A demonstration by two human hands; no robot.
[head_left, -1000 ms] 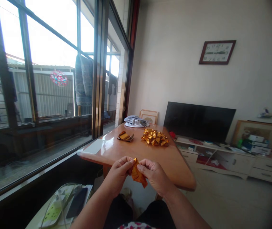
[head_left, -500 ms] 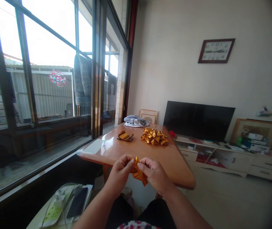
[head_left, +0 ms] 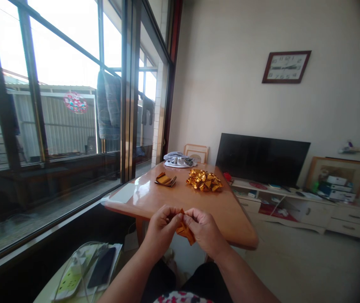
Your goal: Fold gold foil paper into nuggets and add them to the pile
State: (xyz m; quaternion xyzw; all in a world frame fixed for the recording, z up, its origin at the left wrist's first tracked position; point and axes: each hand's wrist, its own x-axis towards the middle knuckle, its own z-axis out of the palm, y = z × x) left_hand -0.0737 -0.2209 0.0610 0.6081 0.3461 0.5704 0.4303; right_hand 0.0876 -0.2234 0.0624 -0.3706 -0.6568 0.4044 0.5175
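Between my two hands is a partly folded piece of gold foil paper (head_left: pixel 186 234), held just off the near edge of the table (head_left: pixel 148 202). My left hand (head_left: pixel 164 225) pinches its upper left side with thumb and fingers. On the upper right, my right hand (head_left: pixel 201 226) grips it the same way, the two thumbs almost touching. The foil's lower end hangs free below the thumbs, and its back is hidden by my fingers. Farther up the table lie a small stack of flat gold sheets (head_left: pixel 165 179) and a heap of folded gold foil pieces (head_left: pixel 204 181).
Folded cloth (head_left: pixel 180 160) lies at the table's far end. On a low surface at my left are a power strip (head_left: pixel 69 280), cables and a dark phone (head_left: pixel 102 267). A television (head_left: pixel 262 160) stands on a white cabinet (head_left: pixel 317 216); tall windows (head_left: pixel 62 105) run along the left.
My thumbs have come closer together over the foil's upper tip, and less of that tip shows. The stack and the heap have stayed where they were.
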